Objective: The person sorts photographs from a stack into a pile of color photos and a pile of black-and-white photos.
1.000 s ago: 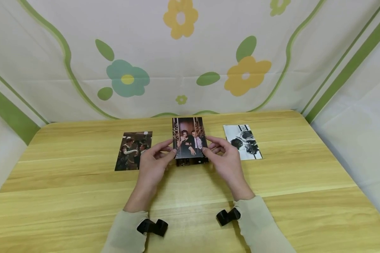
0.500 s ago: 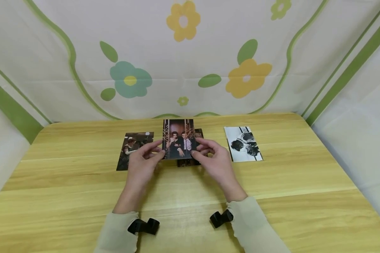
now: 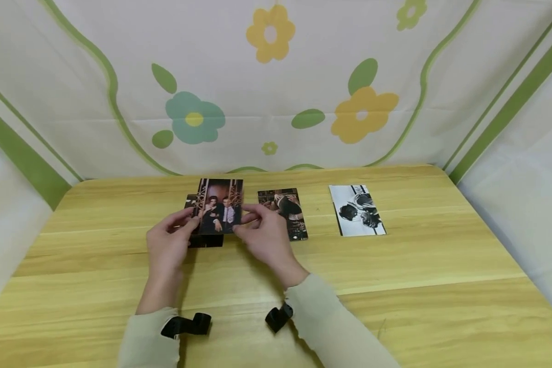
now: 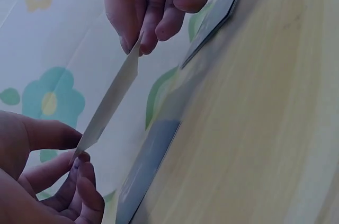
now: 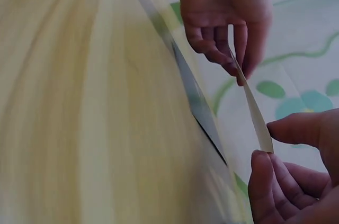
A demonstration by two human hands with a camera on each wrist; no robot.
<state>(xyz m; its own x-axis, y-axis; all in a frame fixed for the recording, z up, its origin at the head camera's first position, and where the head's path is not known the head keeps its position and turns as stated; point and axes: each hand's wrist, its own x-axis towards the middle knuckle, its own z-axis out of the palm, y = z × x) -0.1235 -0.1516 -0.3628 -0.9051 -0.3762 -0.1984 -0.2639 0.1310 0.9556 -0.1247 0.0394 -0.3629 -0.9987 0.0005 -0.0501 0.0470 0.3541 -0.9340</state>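
Observation:
A photo print of two seated people behind ornate ironwork (image 3: pixel 218 207) is held above the table by both hands. My left hand (image 3: pixel 167 250) pinches its left edge between thumb and fingers, and my right hand (image 3: pixel 267 237) pinches its right edge. Beneath it a dark photo (image 3: pixel 207 241) lies on the table, mostly hidden by the held one. To the right lies a second dark photo (image 3: pixel 294 212), its left part partly behind my right hand. In the left wrist view the lifted print (image 4: pixel 108 102) appears nearly edge-on, apart from the tabletop.
A black-and-white photo (image 3: pixel 359 210) lies farther right on the wooden table (image 3: pixel 418 306). Behind the table hangs a white cloth (image 3: pixel 239 76) with flowers and green bands. Each sleeve cuff carries a black wrist mount, such as the left mount (image 3: pixel 188 325).
Both hands have carried the held photo leftward, from over the middle photo to over the left one. The middle photo is now uncovered except where the right hand overlaps it.

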